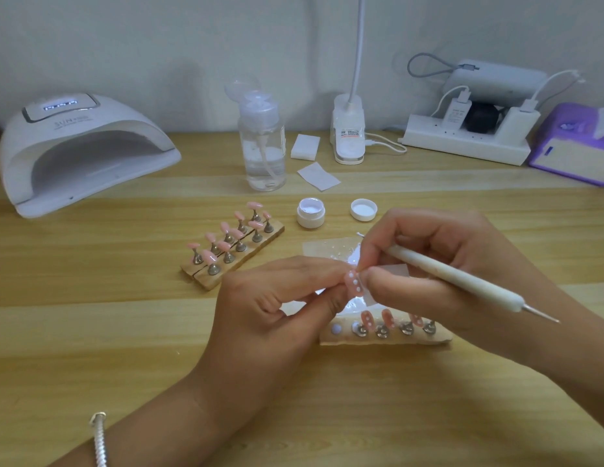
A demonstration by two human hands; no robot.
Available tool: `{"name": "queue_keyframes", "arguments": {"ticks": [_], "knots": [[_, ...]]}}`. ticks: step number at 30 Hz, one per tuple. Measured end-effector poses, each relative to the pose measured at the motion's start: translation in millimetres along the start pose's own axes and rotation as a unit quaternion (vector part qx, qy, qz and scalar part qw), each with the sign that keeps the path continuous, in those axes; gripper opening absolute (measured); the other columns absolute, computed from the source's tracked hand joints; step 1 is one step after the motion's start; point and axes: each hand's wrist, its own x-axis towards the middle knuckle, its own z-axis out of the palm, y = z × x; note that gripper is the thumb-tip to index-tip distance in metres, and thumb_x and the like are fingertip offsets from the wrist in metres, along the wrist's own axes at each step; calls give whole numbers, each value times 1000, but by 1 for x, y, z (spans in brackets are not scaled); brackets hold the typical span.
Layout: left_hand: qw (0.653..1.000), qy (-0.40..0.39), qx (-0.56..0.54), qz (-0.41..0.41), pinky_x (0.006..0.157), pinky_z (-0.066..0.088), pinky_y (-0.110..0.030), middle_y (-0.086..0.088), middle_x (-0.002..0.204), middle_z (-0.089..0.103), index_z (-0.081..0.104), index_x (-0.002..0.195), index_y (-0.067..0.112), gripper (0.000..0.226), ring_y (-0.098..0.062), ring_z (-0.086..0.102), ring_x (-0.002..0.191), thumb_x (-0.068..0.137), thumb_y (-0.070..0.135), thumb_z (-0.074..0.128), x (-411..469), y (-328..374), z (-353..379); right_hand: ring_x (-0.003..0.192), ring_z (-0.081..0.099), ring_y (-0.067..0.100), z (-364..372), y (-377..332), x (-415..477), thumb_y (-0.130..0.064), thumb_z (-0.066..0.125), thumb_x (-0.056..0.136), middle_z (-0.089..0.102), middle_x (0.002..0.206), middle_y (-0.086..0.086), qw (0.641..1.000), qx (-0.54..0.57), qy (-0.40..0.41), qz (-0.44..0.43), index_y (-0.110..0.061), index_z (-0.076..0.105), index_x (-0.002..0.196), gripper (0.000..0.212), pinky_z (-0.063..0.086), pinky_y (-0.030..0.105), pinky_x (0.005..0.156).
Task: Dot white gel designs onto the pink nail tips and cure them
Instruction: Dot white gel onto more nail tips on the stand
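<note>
Two hands meet just in front of the gel jar (310, 213). The left hand (277, 318) pinches a pink nail tip (354, 283), already dotted white, between thumb and fingers. The right hand (438, 274) is closed around a dotting pen (462, 277), its working end hidden at the tip and its rear point jutting out past the hand. Nearer than the jar, under the hands, a holder strip (385, 335) carries more dotted tips. Left of the jar stand two strips (233, 247) of plain pink tips. Farther left of the jar the lamp (81, 153) sits open-mouthed, with bare desk (91, 298) before it. Beside the jar lies its lid (363, 209).
</note>
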Motion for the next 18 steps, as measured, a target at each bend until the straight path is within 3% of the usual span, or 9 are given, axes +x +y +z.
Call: {"name": "queue_keyframes", "arguments": {"ticks": [3, 6, 8, 12, 16, 18], "knots": [[999, -1, -35, -31, 73, 56, -22, 13, 95, 77, 79, 96, 20, 16, -9, 72, 89, 84, 10, 73, 0, 1, 0, 46, 48, 3, -2, 1, 1, -3, 73, 77, 58, 54, -5, 1000, -10, 9, 0, -12, 68, 73, 11, 38, 13, 47], [991, 10, -102, -89, 74, 58, -24, 13, 93, 77, 81, 93, 26, 14, -9, 73, 89, 84, 19, 73, 0, 1, 1, 50, 54, 17, -9, 1, 4, -13, 77, 80, 66, 62, 2, 999, -38, 30, -18, -20, 68, 76, 11, 41, 23, 45], [988, 11, -111, -105, 76, 60, -29, 13, 94, 77, 80, 93, 27, 13, -9, 73, 90, 84, 21, 73, 0, 1, 2, 56, 59, 18, -18, 2, 7, -19, 73, 78, 70, 70, 6, 996, -42, 68, -33, -22, 68, 79, 5, 45, 21, 50], [984, 6, -136, -111, 73, 59, -27, 11, 96, 78, 80, 94, 29, 11, -12, 73, 92, 84, 25, 76, 0, 0, 2, 68, 66, 32, -45, 12, 14, -23, 74, 81, 74, 79, 1, 984, -87, 147, -43, -25, 68, 83, 6, 51, 37, 55], [987, 4, -126, -96, 75, 58, -26, 9, 95, 77, 80, 92, 30, 12, -13, 72, 94, 83, 28, 72, 2, -2, 1, 71, 69, 9, -74, 38, 19, -17, 72, 86, 73, 75, -8, 952, -229, 202, -23, -26, 65, 81, 12, 48, 14, 61], [987, 9, -126, -100, 72, 57, -29, 9, 90, 75, 80, 87, 35, 10, -16, 71, 90, 80, 32, 73, 3, -2, 1, 73, 66, 13, -82, 57, 18, -15, 70, 86, 72, 75, -6, 938, -257, 232, 8, -24, 65, 81, 12, 47, 18, 64]]}}
